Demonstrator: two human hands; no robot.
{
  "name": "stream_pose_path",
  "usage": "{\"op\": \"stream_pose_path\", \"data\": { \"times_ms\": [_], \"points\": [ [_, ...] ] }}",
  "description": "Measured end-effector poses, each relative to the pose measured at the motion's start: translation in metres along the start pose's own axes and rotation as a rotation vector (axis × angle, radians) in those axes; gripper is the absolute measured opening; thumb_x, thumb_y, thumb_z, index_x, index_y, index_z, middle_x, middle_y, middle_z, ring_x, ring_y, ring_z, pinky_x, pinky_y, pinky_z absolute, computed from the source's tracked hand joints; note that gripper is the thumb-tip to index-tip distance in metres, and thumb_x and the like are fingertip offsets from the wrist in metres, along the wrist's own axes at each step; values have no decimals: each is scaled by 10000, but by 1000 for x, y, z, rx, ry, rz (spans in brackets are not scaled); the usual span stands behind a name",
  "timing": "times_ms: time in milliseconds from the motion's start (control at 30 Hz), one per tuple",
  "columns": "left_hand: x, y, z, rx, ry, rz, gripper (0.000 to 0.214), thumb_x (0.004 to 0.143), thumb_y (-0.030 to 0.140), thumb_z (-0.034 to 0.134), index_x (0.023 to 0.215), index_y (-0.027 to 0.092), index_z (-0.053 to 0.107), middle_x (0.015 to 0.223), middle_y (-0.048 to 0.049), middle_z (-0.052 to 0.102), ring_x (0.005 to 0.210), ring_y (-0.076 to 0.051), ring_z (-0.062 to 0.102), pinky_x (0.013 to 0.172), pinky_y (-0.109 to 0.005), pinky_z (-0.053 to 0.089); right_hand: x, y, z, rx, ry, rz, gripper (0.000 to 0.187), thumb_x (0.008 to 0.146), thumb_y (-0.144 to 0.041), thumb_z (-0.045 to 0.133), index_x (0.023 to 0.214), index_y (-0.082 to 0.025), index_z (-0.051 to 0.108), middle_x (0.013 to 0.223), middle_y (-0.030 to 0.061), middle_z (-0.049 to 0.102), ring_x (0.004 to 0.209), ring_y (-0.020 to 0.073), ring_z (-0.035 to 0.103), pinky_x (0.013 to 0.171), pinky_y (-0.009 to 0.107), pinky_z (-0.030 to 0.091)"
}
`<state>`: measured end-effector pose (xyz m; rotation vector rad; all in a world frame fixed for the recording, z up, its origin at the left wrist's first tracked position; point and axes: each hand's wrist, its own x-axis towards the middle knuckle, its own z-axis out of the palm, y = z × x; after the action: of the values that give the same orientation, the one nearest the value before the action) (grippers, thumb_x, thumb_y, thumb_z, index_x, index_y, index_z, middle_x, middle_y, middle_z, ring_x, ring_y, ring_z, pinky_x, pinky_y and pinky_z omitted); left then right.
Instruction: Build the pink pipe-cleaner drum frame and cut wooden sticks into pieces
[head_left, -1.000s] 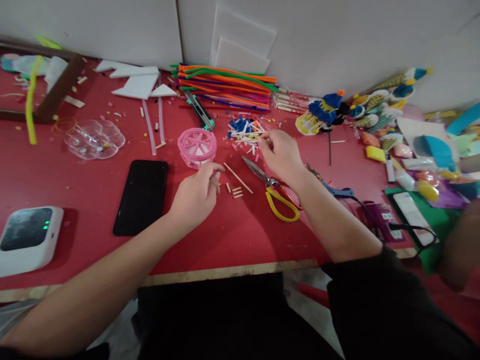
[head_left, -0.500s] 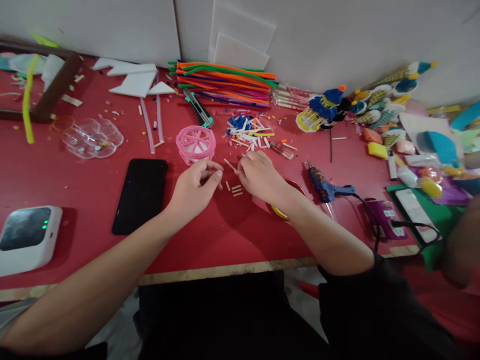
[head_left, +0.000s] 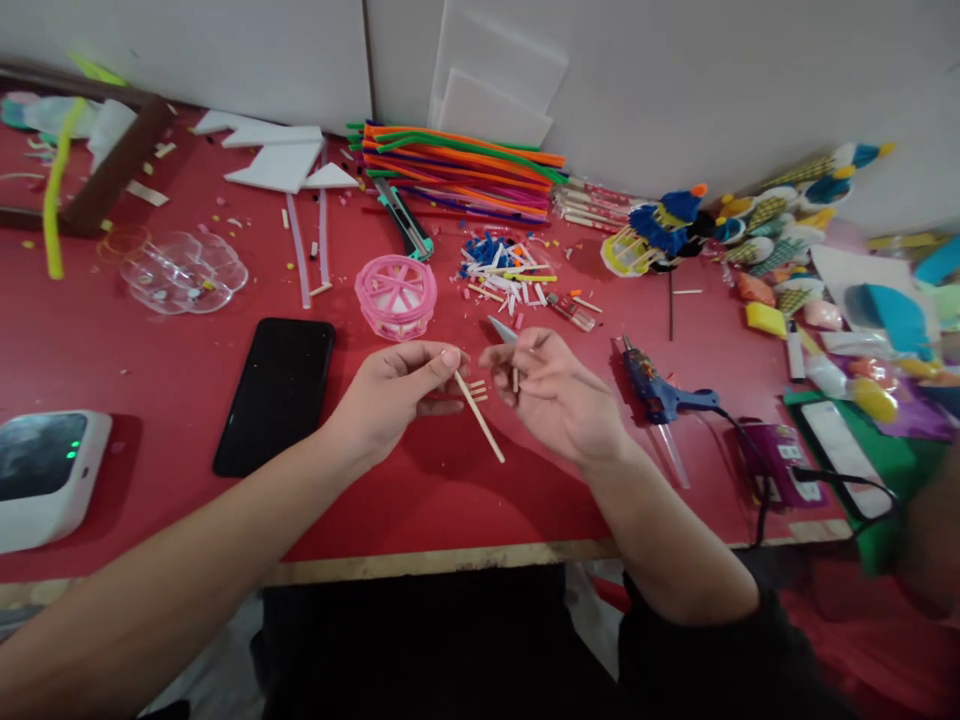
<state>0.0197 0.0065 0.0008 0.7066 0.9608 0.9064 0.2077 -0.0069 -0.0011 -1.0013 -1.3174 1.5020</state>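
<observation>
My left hand (head_left: 409,390) pinches a thin wooden stick (head_left: 480,418) between thumb and forefinger; the stick slants down to the right. My right hand (head_left: 566,390) is turned partly palm up, its fingers curled around a short piece of wooden stick (head_left: 515,380). Several short cut stick pieces (head_left: 478,391) lie on the red table between the hands, partly covered by the left fingers. Beyond the right fingers a pointed grey blade (head_left: 501,329) shows; the rest of it is hidden behind the hand. A pink wheel-like craft piece (head_left: 397,297) stands beyond my left hand.
A black phone (head_left: 274,395) and a white device (head_left: 49,480) lie on the left. Colourful pipe cleaners (head_left: 457,165), a box cutter (head_left: 403,220) and a heap of scraps (head_left: 502,265) are at the back. A blue glue gun (head_left: 660,385) with its cord lies right.
The long stick is now in my left hand, pointing toward me. My right hand has moved right and nearer, turning palm up. The view has shifted slightly.
</observation>
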Motion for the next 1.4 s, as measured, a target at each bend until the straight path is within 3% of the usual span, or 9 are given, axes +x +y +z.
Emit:
{"op": "stream_pose_path", "data": {
  "times_ms": [100, 233, 500, 633, 800, 933, 1200, 1300, 1400],
  "points": [
    [2, 0, 0, -28, -16, -131, 192, 713, 270, 805, 860, 166, 738, 770, -15, 706, 659, -99, 656, 636, -232, 587, 3, 3, -5, 143, 19, 26, 319, 746, -195, 613, 943, -301, 385, 1079, -4, 661, 860, 143, 626, 709, 318, 534],
    [3, 1, 2, -32, -39, -214, 118, 782, 154, 735, 899, 151, 721, 782, -24, 727, 680, -95, 681, 654, -211, 584, 2, 8, -2, 109, 114, -31, 310, 802, -300, 678, 982, -299, 426, 1095, -2, 673, 977, 150, 673, 871, 355, 565],
    [-1, -1, 4, 27, -101, -264, 276, 780, 123, 746, 1026, 152, 623, 833, -47, 763, 699, -113, 717, 633, -196, 568, -7, 11, 16, -2, 125, -163, 150, 955, -350, 525, 1085, -281, 496, 1197, 46, 699, 1162, 190, 636, 981, 431, 537],
    [0, -3, 2, 59, -63, -184, 322, 761, 177, 775, 1039, 158, 616, 827, -37, 756, 736, -126, 722, 651, -206, 571, -11, 13, 20, -163, 25, -130, 293, 989, -397, 438, 1255, -290, 497, 1379, 67, 589, 1317, 205, 513, 1082, 464, 457],
    [1, -2, 2, 75, -100, -247, 323, 633, 201, 863, 840, 140, 622, 701, 1, 709, 646, -105, 694, 601, -185, 564, -10, 18, 20, -238, -111, -177, 514, 1012, -402, 357, 1508, -362, 229, 1550, 17, 384, 1451, 175, 301, 1209, 464, 255],
    [0, 0, 3, -20, -167, -331, 339, 593, 189, 874, 717, 153, 561, 662, 37, 669, 620, -79, 669, 599, -172, 559, -10, 17, 18, -217, -203, -152, 561, 1015, -423, 325, 1533, -381, 114, 1587, 6, 309, 1472, 161, 242, 1210, 456, 234],
    [-4, 1, 5, 13, -232, -330, 344, 598, 170, 859, 811, 154, 590, 719, 15, 682, 664, -118, 696, 639, -224, 586, -13, 10, 16, -386, -348, -275, 776, 940, -540, 445, 1551, -312, 24, 1629, 78, 162, 1496, 233, 173, 1202, 509, 201],
    [-3, 0, 4, 3, -188, -297, 353, 600, 137, 842, 746, 166, 522, 656, 51, 647, 591, -85, 664, 590, -185, 559, -13, 8, 17, -518, -224, -329, 754, 909, -468, 549, 1537, -293, 171, 1605, 88, 252, 1485, 255, 209, 1200, 513, 227],
    [1, 1, 3, -32, -100, -226, 357, 626, 145, 820, 732, 177, 480, 661, 69, 640, 585, -60, 651, 591, -160, 545, -12, 10, 17, -505, 61, -283, 481, 901, -368, 595, 1363, -272, 498, 1380, 97, 563, 1291, 236, 519, 1107, 468, 418]
  ]
}}
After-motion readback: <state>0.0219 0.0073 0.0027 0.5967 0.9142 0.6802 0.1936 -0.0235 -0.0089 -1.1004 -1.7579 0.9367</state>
